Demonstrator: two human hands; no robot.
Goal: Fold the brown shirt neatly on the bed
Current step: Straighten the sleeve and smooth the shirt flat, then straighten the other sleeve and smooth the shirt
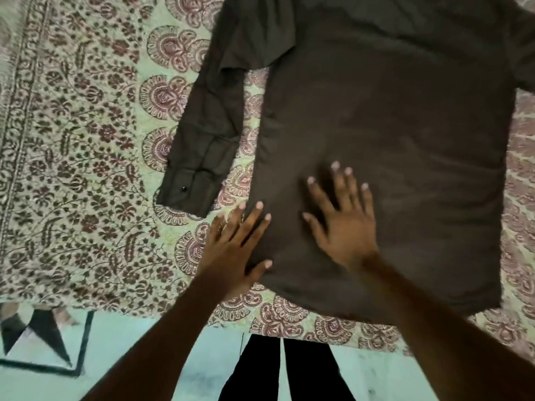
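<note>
The brown shirt [390,134] lies spread flat, back side up, on the bed with its hem toward me. Its left sleeve [202,140] stretches down beside the body, the buttoned cuff nearest me. My left hand [234,250] rests flat, fingers spread, at the shirt's lower left edge, partly on the bedsheet. My right hand [341,224] lies flat with spread fingers on the lower middle of the shirt. Neither hand grips fabric. The shirt's right sleeve runs out of frame at the upper right.
A floral-patterned bedsheet [86,154] covers the bed; its near edge runs along the bottom. Below it is a pale tiled floor [121,357] with a dark star pattern. My dark trouser legs [283,371] stand against the bed edge.
</note>
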